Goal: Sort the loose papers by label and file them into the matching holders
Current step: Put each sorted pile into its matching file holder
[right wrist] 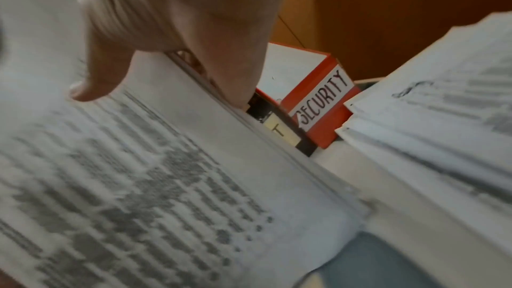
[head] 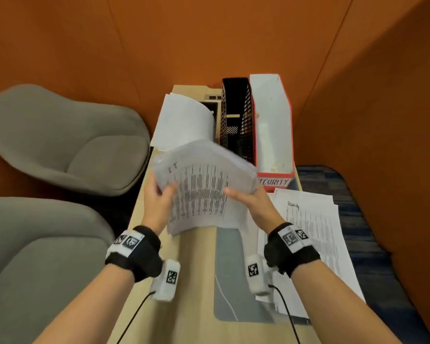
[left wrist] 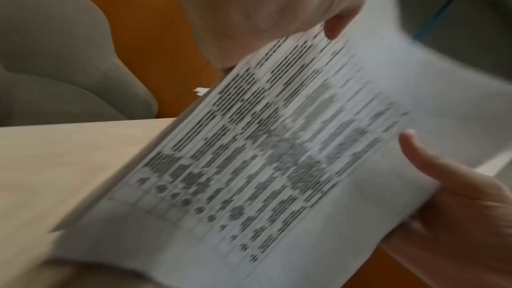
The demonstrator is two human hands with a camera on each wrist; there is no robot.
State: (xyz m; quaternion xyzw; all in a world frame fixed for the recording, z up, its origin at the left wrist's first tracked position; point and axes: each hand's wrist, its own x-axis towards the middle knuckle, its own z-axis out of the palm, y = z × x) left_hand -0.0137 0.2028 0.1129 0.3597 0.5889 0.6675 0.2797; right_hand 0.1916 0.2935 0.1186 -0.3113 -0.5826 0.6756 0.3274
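Note:
A thick stack of printed papers (head: 201, 192), marked "IT" at its top left, hangs tilted above the table in front of the holders. My left hand (head: 163, 192) grips its left edge and my right hand (head: 238, 194) grips its right edge, thumbs on top. The right wrist view shows my right thumb (right wrist: 91, 87) pressed on the blurred print (right wrist: 138, 183). Behind the stack stand a black mesh holder (head: 236, 120) with an "IT" tag (right wrist: 279, 133) and a red holder (head: 273, 135) labelled SECURITY (right wrist: 321, 104). A third holder at the left carries curled white sheets (head: 184, 120).
A spread pile of sheets marked "Security" (head: 313, 232) lies on the table's right side. A grey mat (head: 231, 269) covers the narrow wooden table (head: 184, 281) near me. Two grey chairs (head: 67, 137) stand at the left, and orange walls enclose the booth.

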